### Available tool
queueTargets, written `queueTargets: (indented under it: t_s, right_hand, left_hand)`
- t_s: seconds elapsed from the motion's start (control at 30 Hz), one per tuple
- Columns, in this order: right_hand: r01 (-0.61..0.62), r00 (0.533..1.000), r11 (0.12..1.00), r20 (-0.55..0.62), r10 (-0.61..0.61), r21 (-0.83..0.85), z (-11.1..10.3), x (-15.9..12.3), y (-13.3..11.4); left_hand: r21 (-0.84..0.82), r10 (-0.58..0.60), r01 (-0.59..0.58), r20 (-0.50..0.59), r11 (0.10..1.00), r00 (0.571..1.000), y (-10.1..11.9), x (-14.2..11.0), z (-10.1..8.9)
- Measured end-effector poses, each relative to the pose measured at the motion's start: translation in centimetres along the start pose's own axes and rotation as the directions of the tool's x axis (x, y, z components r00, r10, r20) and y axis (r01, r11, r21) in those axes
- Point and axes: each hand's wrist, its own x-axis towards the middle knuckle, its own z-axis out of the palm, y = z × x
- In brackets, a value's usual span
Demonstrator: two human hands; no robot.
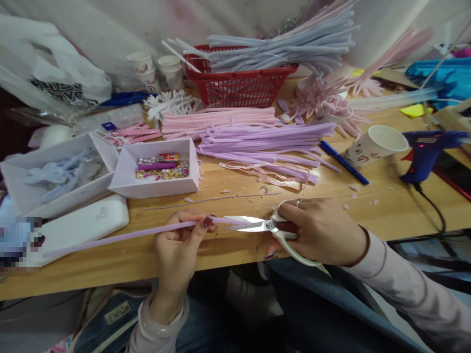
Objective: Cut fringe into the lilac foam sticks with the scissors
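Note:
Between thumb and fingers, my left hand (pixel 180 240) pinches a lilac pipe cleaner (pixel 136 234) near its right end. The rest of the stem stretches leftward over the table's front edge area. My right hand (pixel 320 230) grips the white-handled scissors (pixel 253 224), its fingers through the loops. Their blades are parted, and the tip of the stem lies between them. Behind the hands, a thin lilac strand (pixel 213 200) rests on the wood, with small bits of fluff around it.
Lilac pipe cleaners (pixel 265 142) and pink ones (pixel 221 120) lie in bundles before a red basket (pixel 243 86). A white box of beads (pixel 154 189) stands left. To the right are a blue marker (pixel 344 162), a paper cup (pixel 375 147) and a glue gun (pixel 423 152) with its cord.

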Motion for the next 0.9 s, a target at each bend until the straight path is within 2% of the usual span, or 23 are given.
queueTargets:
  t_s: [0.23, 0.6, 0.9]
  right_hand:
    - [-0.003, 1.000, 0.999, -0.029, 0.002, -0.032, 0.0, -0.3, 0.4]
    - [0.012, 0.994, 0.997, -0.112, -0.020, -0.071, -0.9, 0.3, 0.6]
    - [0.005, 1.000, 0.998, 0.014, -0.004, -0.063, -0.3, 0.8, 0.6]
  left_hand:
    - [-0.037, -0.022, 0.022, -0.004, 0.999, 1.000, 0.0, 0.2, 0.0]
    - [0.040, -0.043, 0.043, 0.002, 0.998, 0.999, -0.2, 0.1, -0.1]
    - [0.015, -0.013, 0.012, 0.081, 1.000, 0.997, -0.3, -0.1, -0.4]
